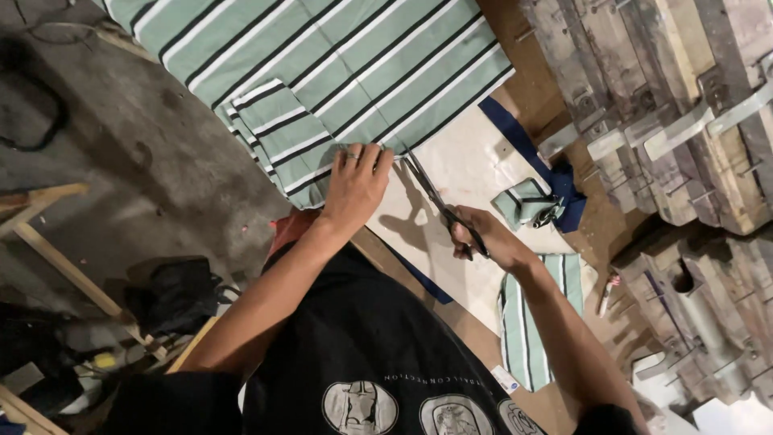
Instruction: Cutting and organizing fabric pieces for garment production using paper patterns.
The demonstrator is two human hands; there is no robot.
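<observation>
right hand [483, 238] has its grip clenched through the handles of the scissors [439, 201], blades pointing up toward the edge of the striped cloth [338, 64], tips right at the hem. left hand [354, 185] is flat, released, fingers spread, pressing down on a folded strip [282, 133] of the same green, white and black cloth where it meets the big piece. all of it lies on a worktop [459, 173] covered with a pale sheet, a dark blue band showing along its edge.

just beside the right hand sits a small crumpled scrap [527, 201] of the stripe on a blue patch, and near the right forearm lies a longer striped piece [523, 322]. a pen-like stick [605, 294] rests past that, hard to make out. stacked wooden frames [668, 121] with metal fittings crowd the far side, close to the worktop. over on the floor [145, 161], a black bag [173, 294] and wooden slats [56, 258].

scissor handles are mostly buried in the fist, and the person's black shirt [362, 346] blocks the near worktop edge. the big cloth runs out of the top of the view.
</observation>
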